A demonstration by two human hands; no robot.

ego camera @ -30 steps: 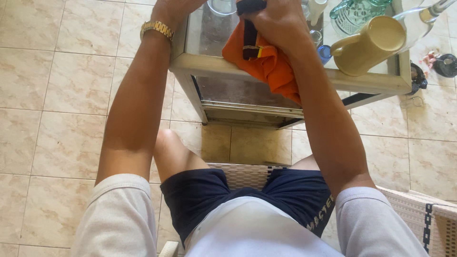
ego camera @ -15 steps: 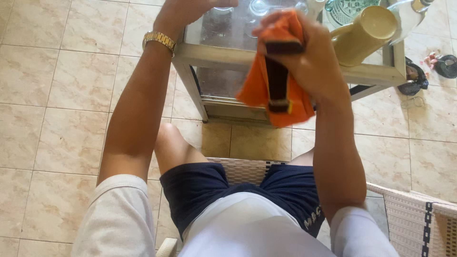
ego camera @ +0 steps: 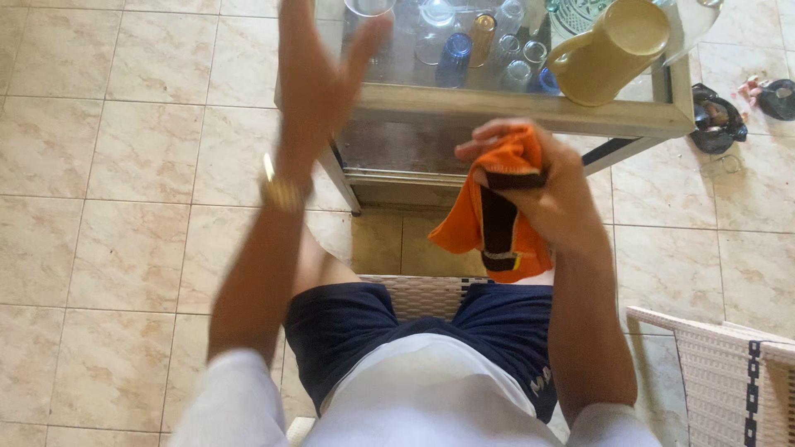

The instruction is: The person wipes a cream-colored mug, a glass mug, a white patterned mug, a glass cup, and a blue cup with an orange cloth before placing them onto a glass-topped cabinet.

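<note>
My right hand grips an orange cloth with a dark stripe, holding it in the air below the front edge of a glass-topped table. The cloth hangs down toward my lap. My left hand is raised and blurred, fingers spread, holding nothing, just left of the table's corner. A gold watch sits on that wrist. On the glass stand several drinking glasses, a clear one nearest my left hand.
A beige jug lies tipped at the table's right end beside a green glass dish. Dark small objects lie on the tiled floor to the right. A white wicker chair stands at lower right.
My right hand has pulled the orange cloth off the table, down and toward me. My left hand has lifted off the tabletop and swung back, fingers open.
</note>
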